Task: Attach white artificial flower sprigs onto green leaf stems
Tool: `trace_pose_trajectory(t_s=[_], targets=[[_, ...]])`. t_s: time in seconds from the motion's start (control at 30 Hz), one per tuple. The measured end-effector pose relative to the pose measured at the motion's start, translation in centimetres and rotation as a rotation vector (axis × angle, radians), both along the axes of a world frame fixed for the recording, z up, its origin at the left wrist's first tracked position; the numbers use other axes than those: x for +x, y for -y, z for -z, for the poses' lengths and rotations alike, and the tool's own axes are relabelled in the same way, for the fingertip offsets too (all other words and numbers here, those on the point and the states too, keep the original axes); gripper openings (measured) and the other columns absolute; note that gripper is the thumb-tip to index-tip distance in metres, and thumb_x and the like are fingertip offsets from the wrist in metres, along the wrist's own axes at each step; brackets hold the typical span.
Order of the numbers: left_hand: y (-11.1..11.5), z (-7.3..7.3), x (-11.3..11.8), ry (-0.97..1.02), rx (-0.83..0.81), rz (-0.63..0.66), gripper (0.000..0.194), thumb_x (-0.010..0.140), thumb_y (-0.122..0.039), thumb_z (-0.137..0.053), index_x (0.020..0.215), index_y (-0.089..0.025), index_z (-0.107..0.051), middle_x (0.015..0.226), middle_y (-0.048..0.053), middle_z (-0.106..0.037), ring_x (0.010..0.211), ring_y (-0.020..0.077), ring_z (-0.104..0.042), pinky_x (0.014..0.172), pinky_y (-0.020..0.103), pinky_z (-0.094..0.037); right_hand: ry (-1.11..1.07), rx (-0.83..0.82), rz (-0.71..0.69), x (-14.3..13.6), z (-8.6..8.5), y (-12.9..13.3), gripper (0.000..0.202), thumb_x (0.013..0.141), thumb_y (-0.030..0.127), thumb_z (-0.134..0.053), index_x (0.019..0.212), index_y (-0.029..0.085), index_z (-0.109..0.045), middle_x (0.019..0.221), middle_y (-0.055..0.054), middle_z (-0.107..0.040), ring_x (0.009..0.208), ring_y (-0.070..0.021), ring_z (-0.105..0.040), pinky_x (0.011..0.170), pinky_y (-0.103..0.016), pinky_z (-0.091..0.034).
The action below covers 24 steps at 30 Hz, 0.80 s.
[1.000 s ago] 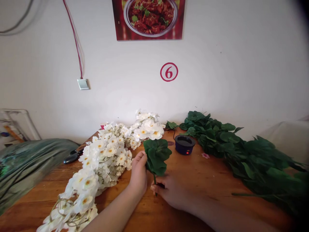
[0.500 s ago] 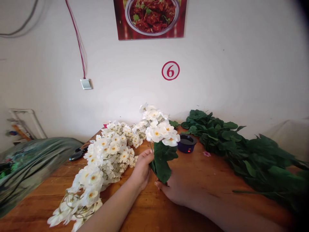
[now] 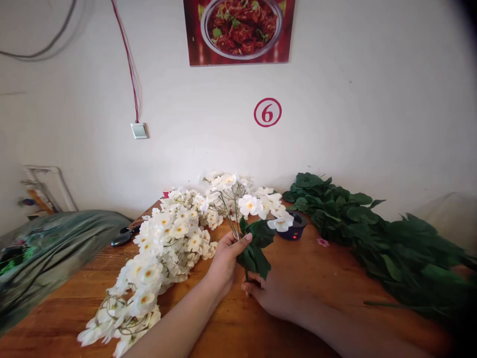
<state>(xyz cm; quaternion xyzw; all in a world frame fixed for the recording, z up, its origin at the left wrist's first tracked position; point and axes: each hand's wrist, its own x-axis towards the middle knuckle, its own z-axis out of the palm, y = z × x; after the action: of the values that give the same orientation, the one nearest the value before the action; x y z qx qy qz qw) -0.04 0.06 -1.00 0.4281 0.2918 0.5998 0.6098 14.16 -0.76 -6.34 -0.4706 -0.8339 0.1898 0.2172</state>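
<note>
My left hand (image 3: 227, 261) is closed around the stems of a bunch of white flowers (image 3: 249, 204) with yellow centres, its thumb lying over the stems and green leaves (image 3: 257, 248). Just below the leaves, my right hand (image 3: 261, 293) pinches the lower end of the stem. The bunch stands upright above the middle of the wooden table (image 3: 238, 325). Its right-hand blooms partly hide a dark blue round pot (image 3: 294, 229) with a lit red light.
A long pile of white flowers (image 3: 181, 228) lies on the left. Green leaf stems (image 3: 357, 219) are heaped on the right. Black-handled scissors (image 3: 122, 237) rest at the left edge, and a small pink flower (image 3: 323, 242) lies near the pot. A wall stands behind.
The bunch has spread and turned, showing its stems between the blooms; some blooms now hang over the pot. My left thumb has come across the stems. The view has shifted slightly.
</note>
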Motion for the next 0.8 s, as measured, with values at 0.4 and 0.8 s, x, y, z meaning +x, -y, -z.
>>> trace_pose_trajectory(t_s=[0.4,0.8], targets=[[-0.48,0.37,0.02,0.048,-0.012,-0.028,0.025,0.074,-0.037,-0.077,0.084,-0.014,-0.072,0.081,0.006,-0.074,0.064,0.0132,-0.063,0.065,0.024,-0.048,-0.074,-0.058,-0.052,-0.33,-0.38,0.12,0.02,0.089,0.024,-0.055,0.073,0.019,-0.066,0.077,-0.001,-0.067,0.077,-0.0155,-0.06,0.066,-0.025,-0.038],[-0.02,0.03,0.17,0.048,-0.04,-0.016,0.027,0.07,-0.037,-0.08,0.083,-0.014,-0.071,0.081,0.007,-0.074,0.061,0.0129,-0.062,0.063,0.024,-0.049,0.032,-0.013,-0.014,-0.32,-0.15,0.07,0.016,0.09,0.028,-0.055,0.081,0.021,-0.066,0.079,-0.001,-0.066,0.075,-0.0171,-0.055,0.066,-0.028,-0.036]])
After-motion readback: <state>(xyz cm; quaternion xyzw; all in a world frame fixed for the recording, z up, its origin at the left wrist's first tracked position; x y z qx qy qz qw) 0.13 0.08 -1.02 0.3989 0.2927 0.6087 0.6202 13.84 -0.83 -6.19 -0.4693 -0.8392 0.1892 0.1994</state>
